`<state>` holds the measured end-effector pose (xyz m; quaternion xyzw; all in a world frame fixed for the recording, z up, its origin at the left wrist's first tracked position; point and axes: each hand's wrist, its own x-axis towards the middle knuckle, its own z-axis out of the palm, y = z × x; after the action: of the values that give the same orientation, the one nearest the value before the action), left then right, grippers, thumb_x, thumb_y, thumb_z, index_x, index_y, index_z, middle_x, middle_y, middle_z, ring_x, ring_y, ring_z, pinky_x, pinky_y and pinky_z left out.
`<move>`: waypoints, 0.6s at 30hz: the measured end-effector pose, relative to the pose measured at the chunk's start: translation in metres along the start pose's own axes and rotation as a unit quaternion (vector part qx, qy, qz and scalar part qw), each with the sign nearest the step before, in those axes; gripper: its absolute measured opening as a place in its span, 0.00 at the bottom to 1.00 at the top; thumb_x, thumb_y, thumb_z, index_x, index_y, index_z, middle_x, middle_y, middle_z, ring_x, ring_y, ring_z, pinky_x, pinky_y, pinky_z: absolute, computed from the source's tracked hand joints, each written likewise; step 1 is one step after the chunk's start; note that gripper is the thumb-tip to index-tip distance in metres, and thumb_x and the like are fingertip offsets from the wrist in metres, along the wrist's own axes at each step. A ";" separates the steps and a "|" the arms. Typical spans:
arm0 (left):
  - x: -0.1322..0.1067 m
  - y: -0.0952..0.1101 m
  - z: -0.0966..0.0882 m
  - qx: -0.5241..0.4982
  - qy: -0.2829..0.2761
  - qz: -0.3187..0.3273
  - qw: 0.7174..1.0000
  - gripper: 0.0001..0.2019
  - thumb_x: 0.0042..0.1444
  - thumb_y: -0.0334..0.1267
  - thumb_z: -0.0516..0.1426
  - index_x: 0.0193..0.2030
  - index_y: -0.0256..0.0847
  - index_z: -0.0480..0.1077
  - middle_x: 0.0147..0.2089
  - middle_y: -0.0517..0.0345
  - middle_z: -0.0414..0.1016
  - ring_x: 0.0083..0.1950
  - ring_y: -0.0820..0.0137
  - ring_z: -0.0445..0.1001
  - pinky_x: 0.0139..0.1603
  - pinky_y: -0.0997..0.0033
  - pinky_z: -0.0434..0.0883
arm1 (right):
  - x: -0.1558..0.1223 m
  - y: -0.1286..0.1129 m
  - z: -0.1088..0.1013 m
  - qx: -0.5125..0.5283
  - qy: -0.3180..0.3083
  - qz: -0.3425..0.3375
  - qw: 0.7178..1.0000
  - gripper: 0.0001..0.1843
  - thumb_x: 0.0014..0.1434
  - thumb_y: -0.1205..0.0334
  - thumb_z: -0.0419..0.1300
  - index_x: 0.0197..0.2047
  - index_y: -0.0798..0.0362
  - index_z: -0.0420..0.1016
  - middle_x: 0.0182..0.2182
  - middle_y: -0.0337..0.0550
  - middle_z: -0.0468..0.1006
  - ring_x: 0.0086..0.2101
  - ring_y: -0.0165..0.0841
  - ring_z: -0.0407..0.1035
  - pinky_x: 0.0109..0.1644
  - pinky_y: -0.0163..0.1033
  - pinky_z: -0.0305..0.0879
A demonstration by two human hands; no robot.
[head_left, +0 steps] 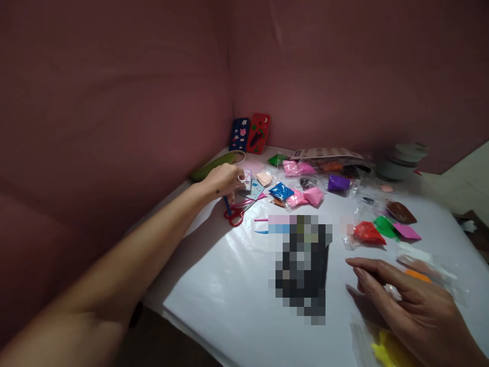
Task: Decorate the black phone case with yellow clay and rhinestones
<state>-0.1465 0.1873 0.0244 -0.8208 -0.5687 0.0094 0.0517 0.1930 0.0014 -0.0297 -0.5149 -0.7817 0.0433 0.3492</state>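
Note:
My left hand point(225, 177) reaches to the far left of the table, its fingers closed at a small pale patterned item point(247, 180); what they grip is mostly hidden. Just below lie scissors with red handles point(234, 217). My right hand point(408, 300) hovers at the near right, index finger and thumb close together. A small white lump point(392, 292) shows in the crook of its fingers. Under that hand is a yellow packet point(393, 350), and an orange piece point(418, 276) lies behind it. Between my hands rests a dark flat object point(305, 265), obscured by mosaic.
Two decorated phone cases, blue point(240, 134) and red point(259, 133), lean in the corner. Colourful packets, including blue point(281, 191), purple point(338, 182) and red point(369, 233), spread across the back and right. A green pouch point(214, 166) and a grey container point(399, 163) stand near the walls.

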 end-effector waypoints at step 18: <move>-0.011 0.004 -0.005 -0.001 -0.016 -0.079 0.997 0.25 0.54 0.46 0.57 0.56 0.37 0.62 0.46 0.47 0.72 0.43 0.61 0.74 0.41 0.64 0.69 | -0.005 0.000 0.003 -0.013 -0.029 0.007 0.999 0.10 0.62 0.53 0.53 0.40 0.44 0.74 0.30 0.34 0.82 0.27 0.31 0.77 0.30 0.31 0.73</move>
<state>-0.1466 0.1754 0.0284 -0.7729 -0.6329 0.0179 0.0418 0.1925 -0.0017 -0.0346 -0.5235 -0.7884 0.0503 0.3190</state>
